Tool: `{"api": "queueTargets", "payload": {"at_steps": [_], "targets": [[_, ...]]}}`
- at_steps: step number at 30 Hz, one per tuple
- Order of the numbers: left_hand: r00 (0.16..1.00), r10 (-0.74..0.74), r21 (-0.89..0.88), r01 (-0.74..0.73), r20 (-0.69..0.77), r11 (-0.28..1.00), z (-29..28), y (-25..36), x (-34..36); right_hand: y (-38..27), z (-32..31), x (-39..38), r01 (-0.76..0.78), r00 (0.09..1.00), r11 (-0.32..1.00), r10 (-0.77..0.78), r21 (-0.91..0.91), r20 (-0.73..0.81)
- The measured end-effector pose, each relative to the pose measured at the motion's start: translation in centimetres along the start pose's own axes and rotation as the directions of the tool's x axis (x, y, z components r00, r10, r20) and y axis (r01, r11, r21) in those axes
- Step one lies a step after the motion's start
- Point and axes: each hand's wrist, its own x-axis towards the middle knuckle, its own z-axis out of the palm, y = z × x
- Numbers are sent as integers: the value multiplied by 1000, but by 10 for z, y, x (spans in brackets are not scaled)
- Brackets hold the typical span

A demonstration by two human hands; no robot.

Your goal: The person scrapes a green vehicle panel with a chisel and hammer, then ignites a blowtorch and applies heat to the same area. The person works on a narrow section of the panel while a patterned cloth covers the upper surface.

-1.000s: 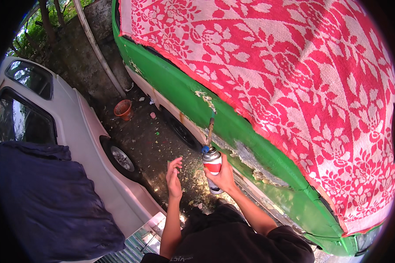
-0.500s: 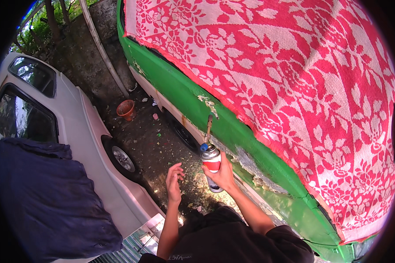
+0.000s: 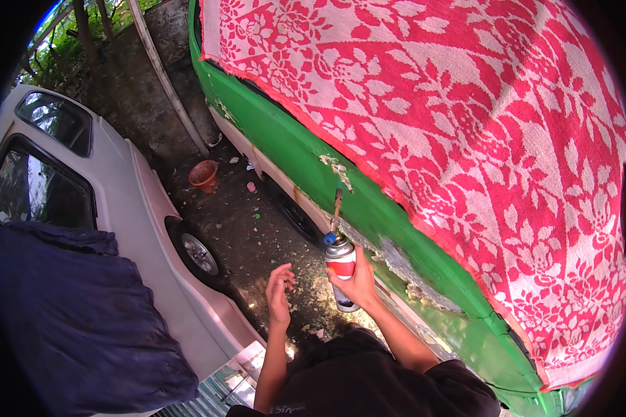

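My right hand (image 3: pixel 360 285) is wrapped around a blowtorch canister (image 3: pixel 341 270), white with a red band. On its top sits a torch head with a blue knob (image 3: pixel 329 238) and a thin metal nozzle (image 3: pixel 338 201) pointing away from me, toward the green car panel (image 3: pixel 372 201). No flame can be made out at the tip. Paint on that panel has blistered and peeled, leaving a rough whitish patch (image 3: pixel 403 267) and a smaller bare patch (image 3: pixel 337 172) farther off. To the left of the canister, my left hand (image 3: pixel 278 295) hangs empty, its fingers loosely bent and apart.
A red-and-pink floral blanket (image 3: pixel 452 139) covers the green car's upper side. On the left stands a pale car (image 3: pixel 129 201) with a dark cloth (image 3: pixel 76 313) draped over it. Paint flakes litter the narrow ground between them. An orange pot (image 3: pixel 204 176) and a leaning pole (image 3: pixel 163 73) are farther back.
The whole view has shifted slightly, so the surroundings sit a little lower and to the right. Both hands keep nearly the same pose, with the blowtorch still in my right hand.
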Motion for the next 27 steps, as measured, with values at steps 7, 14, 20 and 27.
{"api": "queueTargets", "payload": {"at_steps": [7,14,20,27], "targets": [[999,40,10,-40,-4,999,-9,3,7,-6,11,20,-28,1000,999,29,-32,12],[1000,22,4,-22,-16,1000,-26,5,8,5,12,2,-14,997,998,9,-56,-80],[1000,8,12,-8,11,1000,-36,1,5,-7,29,31,-37,998,998,35,-42,-45],[999,36,66,-35,-19,997,-30,1,8,-8,24,52,-26,1000,998,26,-50,-9]]}}
